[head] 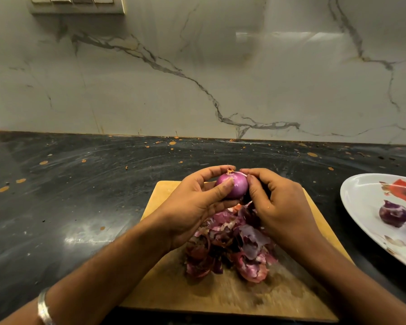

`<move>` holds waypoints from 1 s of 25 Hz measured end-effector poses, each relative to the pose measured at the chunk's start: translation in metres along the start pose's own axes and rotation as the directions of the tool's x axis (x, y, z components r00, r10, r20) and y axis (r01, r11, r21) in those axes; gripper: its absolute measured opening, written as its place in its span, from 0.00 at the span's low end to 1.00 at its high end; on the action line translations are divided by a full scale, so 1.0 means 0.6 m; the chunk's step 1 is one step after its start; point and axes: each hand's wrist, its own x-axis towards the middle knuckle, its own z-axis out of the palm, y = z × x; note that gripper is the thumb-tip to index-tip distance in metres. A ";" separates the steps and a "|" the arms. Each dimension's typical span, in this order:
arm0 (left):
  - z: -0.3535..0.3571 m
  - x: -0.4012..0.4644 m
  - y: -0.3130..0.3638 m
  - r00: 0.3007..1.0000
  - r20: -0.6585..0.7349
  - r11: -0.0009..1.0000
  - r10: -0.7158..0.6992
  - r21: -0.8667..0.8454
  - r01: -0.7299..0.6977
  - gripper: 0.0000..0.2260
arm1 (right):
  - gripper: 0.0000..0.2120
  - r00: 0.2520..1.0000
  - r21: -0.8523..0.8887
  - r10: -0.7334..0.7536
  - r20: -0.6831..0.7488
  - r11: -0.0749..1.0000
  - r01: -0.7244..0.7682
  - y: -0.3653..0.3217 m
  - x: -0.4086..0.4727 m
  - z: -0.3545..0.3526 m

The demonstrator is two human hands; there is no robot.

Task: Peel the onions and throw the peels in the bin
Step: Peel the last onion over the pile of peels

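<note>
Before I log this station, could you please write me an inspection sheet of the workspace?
Surface: dark counter, orange spatters; wooden board on it.
Job's things: onion held above the board; peels heaped on the board; peeled onion on white plate; no bin seen.
Clutter: nothing seen.
Grippers: left hand and right hand both grip the onion.
Cables: nothing seen.
Surroundings: marble wall, switch panel.

Onion [233, 186]: glossy pink-purple, orange-brown dry tip. Peel pile [232, 245]: mixed purple, pink, reddish. Cutting board [220, 294]: tan wood. Desk [80, 195]: black, grey smears, orange spots. Wall [197, 66]: white marble, grey veins. Plate [366, 195]: white with red-orange print; peeled onion [394, 213] on it dark purple. Bangle [43, 309]: silver.
</note>
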 end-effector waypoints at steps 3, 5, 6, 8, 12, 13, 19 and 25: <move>0.003 -0.002 -0.002 1.000 0.006 1.000 0.022 -0.003 -0.022 0.21 | 0.09 0.999 -0.043 -0.017 -0.037 0.999 0.016 0.000 0.001 0.002; 0.005 -0.003 -0.002 0.999 0.011 1.000 0.030 -0.003 -0.030 0.21 | 0.08 0.998 -0.051 -0.005 -0.066 0.999 0.001 0.000 0.002 0.003; 0.005 -0.003 -0.002 0.999 0.016 0.999 0.034 -0.003 -0.034 0.22 | 0.07 0.996 -0.023 0.033 -0.077 0.999 -0.035 0.002 0.004 0.003; 0.005 -0.003 -0.001 0.999 0.028 0.999 0.036 -0.007 -0.036 0.22 | 0.07 0.988 0.066 0.140 -0.072 0.989 -0.135 0.007 0.007 0.003; 0.005 0.002 0.000 0.999 0.039 0.997 0.014 -0.080 -0.011 0.22 | 0.08 0.977 0.202 0.214 -0.004 0.957 -0.209 0.009 0.011 0.003; 0.003 0.003 0.000 0.999 0.036 0.994 0.015 -0.110 -0.011 0.22 | 0.07 0.978 0.231 0.209 0.008 0.951 -0.205 0.008 0.011 0.002; -0.002 0.005 -0.003 1.000 -0.016 0.997 0.002 -0.075 -0.003 0.24 | 0.06 0.980 0.229 0.198 0.014 0.953 -0.196 0.009 0.009 0.004; -0.002 0.006 0.004 0.999 0.046 0.977 -0.011 -0.211 0.021 0.20 | 0.07 0.966 0.359 0.257 0.030 0.899 -0.250 0.011 0.011 -0.003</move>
